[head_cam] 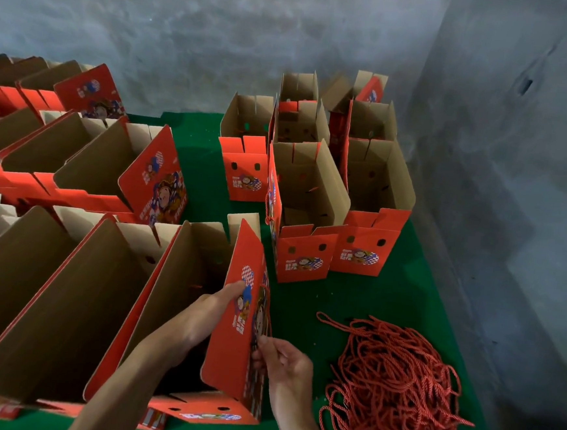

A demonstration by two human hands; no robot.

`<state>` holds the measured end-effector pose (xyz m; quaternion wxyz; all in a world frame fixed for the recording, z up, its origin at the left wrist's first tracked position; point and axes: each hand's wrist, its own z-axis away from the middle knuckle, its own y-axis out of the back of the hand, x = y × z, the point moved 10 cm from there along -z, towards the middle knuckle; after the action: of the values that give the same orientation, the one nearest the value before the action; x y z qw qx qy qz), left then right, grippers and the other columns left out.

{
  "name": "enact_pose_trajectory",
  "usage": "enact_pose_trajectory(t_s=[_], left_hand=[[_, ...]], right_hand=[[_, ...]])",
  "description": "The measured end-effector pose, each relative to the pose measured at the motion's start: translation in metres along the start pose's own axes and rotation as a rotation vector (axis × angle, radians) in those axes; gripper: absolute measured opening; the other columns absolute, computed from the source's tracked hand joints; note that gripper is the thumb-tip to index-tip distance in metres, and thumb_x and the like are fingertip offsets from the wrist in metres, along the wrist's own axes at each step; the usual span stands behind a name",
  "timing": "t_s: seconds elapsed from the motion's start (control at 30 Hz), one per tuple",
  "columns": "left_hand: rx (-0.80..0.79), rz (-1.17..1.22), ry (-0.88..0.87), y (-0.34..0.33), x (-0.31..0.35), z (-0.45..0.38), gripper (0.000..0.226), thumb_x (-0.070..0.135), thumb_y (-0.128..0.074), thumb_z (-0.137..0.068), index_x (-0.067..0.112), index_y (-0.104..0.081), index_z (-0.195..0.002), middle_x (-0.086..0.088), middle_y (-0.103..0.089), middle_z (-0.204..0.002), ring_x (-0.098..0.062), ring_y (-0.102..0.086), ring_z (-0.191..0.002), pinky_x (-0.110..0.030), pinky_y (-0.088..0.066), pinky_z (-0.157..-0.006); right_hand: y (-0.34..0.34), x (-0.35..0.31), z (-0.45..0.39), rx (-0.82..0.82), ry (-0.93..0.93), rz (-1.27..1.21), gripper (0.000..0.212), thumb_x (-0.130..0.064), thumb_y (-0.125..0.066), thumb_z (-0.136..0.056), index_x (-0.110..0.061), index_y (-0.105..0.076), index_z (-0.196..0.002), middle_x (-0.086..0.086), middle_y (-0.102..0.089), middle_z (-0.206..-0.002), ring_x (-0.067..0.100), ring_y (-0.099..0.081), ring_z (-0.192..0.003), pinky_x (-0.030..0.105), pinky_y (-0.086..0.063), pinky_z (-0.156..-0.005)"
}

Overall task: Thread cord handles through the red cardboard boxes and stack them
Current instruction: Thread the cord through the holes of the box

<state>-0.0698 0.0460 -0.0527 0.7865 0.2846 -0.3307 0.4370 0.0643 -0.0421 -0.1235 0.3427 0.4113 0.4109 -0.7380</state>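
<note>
An open red cardboard box (230,356) with printed cartoon art stands at the near middle of the green table. My left hand (214,306) reaches out of the box and holds its right-hand flap near the top, thumb on the printed face. My right hand (281,357) is just outside that flap and pinches a red cord handle (266,301) that runs up along the flap's outer face. A big loose pile of red cords (394,389) lies on the table to the right.
Rows of open red boxes (85,172) fill the left side. Several upright boxes (312,217) cluster at the back right, one with a cord hanging. The green table (302,304) ends at a grey wall behind and on the right.
</note>
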Motion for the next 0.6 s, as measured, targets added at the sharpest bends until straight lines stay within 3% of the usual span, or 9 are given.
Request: enact_pose_trajectory(t_s=[0.1,0.23,0.4,0.6], left_hand=[[0.011,-0.008,0.002,0.0,0.002,-0.004,0.064,0.066,-0.046,-0.098,0.018,-0.059,-0.138,-0.009,-0.065,-0.136,-0.028,-0.062,-0.126,-0.044,-0.049,-0.106],[0.018,-0.045,0.018,0.0,-0.001,-0.007,0.076,0.072,-0.046,-0.094,0.016,-0.055,-0.144,-0.01,-0.061,-0.141,-0.031,-0.058,-0.131,-0.053,-0.042,-0.115],[-0.01,-0.035,0.006,-0.005,-0.005,-0.014,0.085,0.081,-0.049,-0.085,0.019,-0.056,-0.142,-0.007,-0.063,-0.139,-0.029,-0.06,-0.128,-0.054,-0.043,-0.114],[-0.028,-0.025,0.006,-0.004,-0.011,-0.02,0.097,0.092,-0.053,-0.072,0.024,-0.058,-0.14,-0.004,-0.066,-0.135,-0.028,-0.063,-0.125,-0.054,-0.046,-0.111]], right_hand=[[0.003,-0.001,0.002,-0.015,0.02,0.063,0.033,-0.034,-0.075,-0.086,-0.001,-0.077,-0.091,0.01,-0.073,-0.075,0.017,-0.066,-0.07,0.026,-0.055,-0.069],[0.006,0.003,0.002,0.051,-0.005,0.045,0.023,-0.022,-0.073,-0.093,0.0,-0.076,-0.089,0.01,-0.072,-0.073,0.017,-0.065,-0.066,0.026,-0.055,-0.065],[0.011,0.008,-0.002,0.14,-0.041,0.059,0.025,-0.019,-0.069,-0.099,0.003,-0.074,-0.088,0.007,-0.07,-0.069,0.013,-0.064,-0.059,0.025,-0.055,-0.06],[0.01,0.008,-0.003,0.113,-0.05,0.035,0.027,-0.017,-0.067,-0.099,0.007,-0.072,-0.088,0.008,-0.069,-0.068,0.016,-0.063,-0.059,0.028,-0.054,-0.06]])
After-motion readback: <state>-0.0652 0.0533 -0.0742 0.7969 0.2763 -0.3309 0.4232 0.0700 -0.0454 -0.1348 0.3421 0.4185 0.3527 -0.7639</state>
